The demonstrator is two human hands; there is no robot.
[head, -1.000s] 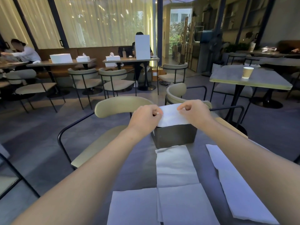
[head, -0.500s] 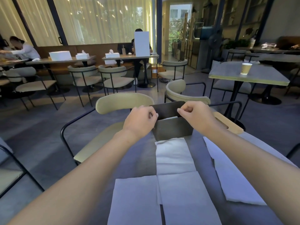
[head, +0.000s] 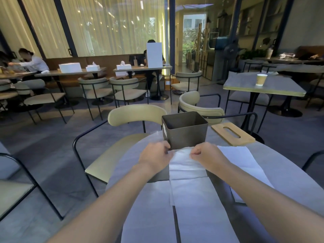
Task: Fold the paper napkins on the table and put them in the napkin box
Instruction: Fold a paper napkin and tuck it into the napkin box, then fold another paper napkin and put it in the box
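A dark open napkin box (head: 185, 135) stands at the far side of the round grey table (head: 289, 174). Just in front of it lies a white paper napkin (head: 186, 166). My left hand (head: 155, 156) pinches the napkin's far left corner and my right hand (head: 206, 155) pinches its far right corner, both close to the box's front wall. Closer to me lie two larger napkins side by side, a left one (head: 147, 213) and a middle one (head: 199, 211). Another napkin (head: 245, 163) lies to the right, partly under my right forearm.
A wooden lid with a slot (head: 232, 134) lies right of the box. A beige chair (head: 136, 116) stands behind the table, a second chair (head: 198, 107) beyond it. A neighbouring table (head: 280, 86) carries a paper cup (head: 261, 79). People sit at far tables.
A second ago both hands held a folded napkin over the box, then lowered it in. They have since come back toward me and taken the far corners of the napkin in front of the box.
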